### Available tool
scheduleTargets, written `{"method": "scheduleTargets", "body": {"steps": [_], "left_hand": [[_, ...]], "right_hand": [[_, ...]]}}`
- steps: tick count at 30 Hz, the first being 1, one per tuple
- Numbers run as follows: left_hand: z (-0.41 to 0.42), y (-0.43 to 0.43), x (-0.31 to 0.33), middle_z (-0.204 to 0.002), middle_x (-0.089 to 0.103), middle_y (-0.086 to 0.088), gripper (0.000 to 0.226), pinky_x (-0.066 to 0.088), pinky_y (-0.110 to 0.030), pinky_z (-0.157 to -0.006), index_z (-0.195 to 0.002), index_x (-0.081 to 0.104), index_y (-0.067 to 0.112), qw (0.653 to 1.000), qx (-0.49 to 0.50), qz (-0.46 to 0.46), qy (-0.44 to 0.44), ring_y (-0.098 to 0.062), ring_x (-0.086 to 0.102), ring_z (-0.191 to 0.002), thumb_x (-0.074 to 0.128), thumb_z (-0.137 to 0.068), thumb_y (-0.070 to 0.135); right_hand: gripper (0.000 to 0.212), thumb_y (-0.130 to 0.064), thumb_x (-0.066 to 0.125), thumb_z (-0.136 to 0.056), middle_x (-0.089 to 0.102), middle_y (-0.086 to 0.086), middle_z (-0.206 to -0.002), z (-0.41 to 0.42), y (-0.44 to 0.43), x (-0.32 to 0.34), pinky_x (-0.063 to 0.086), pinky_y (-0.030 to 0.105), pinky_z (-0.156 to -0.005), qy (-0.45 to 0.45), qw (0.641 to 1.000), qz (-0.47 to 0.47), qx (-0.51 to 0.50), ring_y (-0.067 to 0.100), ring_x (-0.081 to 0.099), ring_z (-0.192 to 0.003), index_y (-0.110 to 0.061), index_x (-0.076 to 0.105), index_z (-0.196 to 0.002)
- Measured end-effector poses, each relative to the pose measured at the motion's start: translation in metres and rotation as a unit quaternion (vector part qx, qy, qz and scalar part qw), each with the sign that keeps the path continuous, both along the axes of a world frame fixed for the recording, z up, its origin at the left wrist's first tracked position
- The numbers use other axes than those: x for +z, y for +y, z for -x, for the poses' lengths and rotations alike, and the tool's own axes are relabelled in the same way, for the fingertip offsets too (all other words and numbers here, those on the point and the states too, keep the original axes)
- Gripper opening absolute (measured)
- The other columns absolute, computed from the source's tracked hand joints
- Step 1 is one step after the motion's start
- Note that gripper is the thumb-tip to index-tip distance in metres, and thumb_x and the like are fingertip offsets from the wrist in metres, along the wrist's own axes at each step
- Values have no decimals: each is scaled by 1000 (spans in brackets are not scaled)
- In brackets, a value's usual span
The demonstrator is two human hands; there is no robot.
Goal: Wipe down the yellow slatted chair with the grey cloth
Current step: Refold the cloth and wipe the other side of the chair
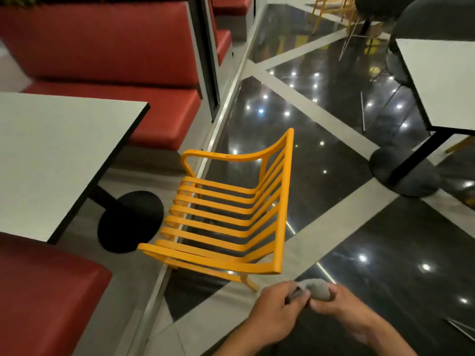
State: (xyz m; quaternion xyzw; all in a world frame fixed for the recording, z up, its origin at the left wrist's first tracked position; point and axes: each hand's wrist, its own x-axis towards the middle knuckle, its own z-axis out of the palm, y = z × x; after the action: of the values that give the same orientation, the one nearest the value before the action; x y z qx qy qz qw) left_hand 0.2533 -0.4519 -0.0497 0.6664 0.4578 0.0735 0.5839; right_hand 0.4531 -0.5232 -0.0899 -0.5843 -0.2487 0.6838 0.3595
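Observation:
A yellow slatted chair [226, 214] stands in the middle of the head view, its seat facing left toward a table and its backrest on the right. Below it, near the bottom edge, both my hands hold a bunched grey cloth [317, 289]. My left hand [276, 308] pinches the cloth's left end and my right hand [339, 308] grips the right part. The hands are a short way in front of the chair's near armrest and do not touch it.
A white table [51, 155] on a black round base [131, 222] stands left of the chair, with red benches [108, 47] behind and in front of it. Another white table [442, 83] with a dark base stands right. Glossy dark floor lies between.

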Motion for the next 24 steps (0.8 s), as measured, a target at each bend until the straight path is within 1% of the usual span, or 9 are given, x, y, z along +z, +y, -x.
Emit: {"method": "scheduleTargets", "body": {"steps": [2, 4, 6, 8, 13, 17, 19, 22, 24], "left_hand": [[-21, 6, 8, -76, 64, 5, 46, 51, -40, -74, -91, 63, 14, 1000, 19, -22, -7, -9, 56, -71, 54, -94, 59], [-41, 16, 17, -71, 57, 6, 51, 47, -42, -68, -85, 60, 9, 999, 26, -35, -23, -8, 50, -67, 54, -94, 59], [-58, 29, 27, -72, 60, 5, 55, 50, -43, -69, -87, 63, 8, 998, 28, -40, -26, -9, 54, -67, 52, -92, 62], [-75, 41, 37, -81, 72, -2, 58, 56, -47, -76, -92, 68, 10, 998, 36, -31, -29, -21, 67, -77, 52, -90, 66], [-108, 77, 59, -94, 78, -2, 37, 60, -48, -86, -101, 75, 20, 998, 44, -5, -47, -21, 74, -94, 59, -95, 54], [-133, 116, 63, -93, 76, -11, 44, 57, -52, -85, -98, 75, 13, 995, 77, -6, -65, -18, 71, -85, 61, -91, 54], [-146, 137, 63, -94, 74, -17, 41, 56, -53, -83, -95, 73, 8, 993, 94, 3, -73, -13, 66, -80, 64, -95, 48], [-166, 173, 62, -98, 75, -18, 33, 59, -45, -81, -98, 75, 5, 987, 128, 27, -94, -13, 70, -82, 65, -100, 37], [-179, 199, 61, -97, 77, -12, 32, 59, -45, -83, -97, 77, 10, 984, 152, 32, -92, -20, 74, -90, 66, -99, 39]], "right_hand": [[39, 7, 82, -76, 74, 26, -115, -21, 9, 15, 58, 27, -80, -1, 1000, -13, -8, 28, 74, -100, 3, 75, -114], [38, 1, 85, -77, 74, 27, -115, -42, 20, 28, 59, 29, -81, -3, 1000, -28, -13, 29, 74, -100, 3, 75, -113], [48, -15, 91, -71, 73, 28, -117, -60, 32, 40, 59, 40, -93, -12, 999, -47, -24, 35, 71, -108, 0, 76, -113], [54, -25, 93, -68, 73, 27, -116, -76, 41, 51, 52, 52, -105, -24, 998, -56, -28, 42, 68, -114, -2, 76, -114], [48, -28, 90, -76, 74, 22, -115, -112, 68, 70, 50, 55, -107, -53, 995, -72, -36, 40, 69, -113, -6, 75, -116], [48, -32, 91, -74, 75, 24, -111, -135, 101, 86, 53, 50, -96, -62, 995, -70, -38, 39, 71, -106, -8, 76, -112], [50, -36, 91, -72, 76, 21, -108, -148, 123, 92, 57, 41, -87, -69, 995, -73, -30, 35, 73, -102, -8, 76, -110], [38, -32, 83, -85, 78, 18, -107, -168, 168, 104, 57, 34, -84, -60, 996, -64, -31, 33, 74, -104, -6, 76, -111], [31, -29, 75, -91, 78, 16, -107, -181, 199, 112, 59, 33, -83, -48, 997, -50, -28, 30, 75, -103, -6, 75, -112]]}}
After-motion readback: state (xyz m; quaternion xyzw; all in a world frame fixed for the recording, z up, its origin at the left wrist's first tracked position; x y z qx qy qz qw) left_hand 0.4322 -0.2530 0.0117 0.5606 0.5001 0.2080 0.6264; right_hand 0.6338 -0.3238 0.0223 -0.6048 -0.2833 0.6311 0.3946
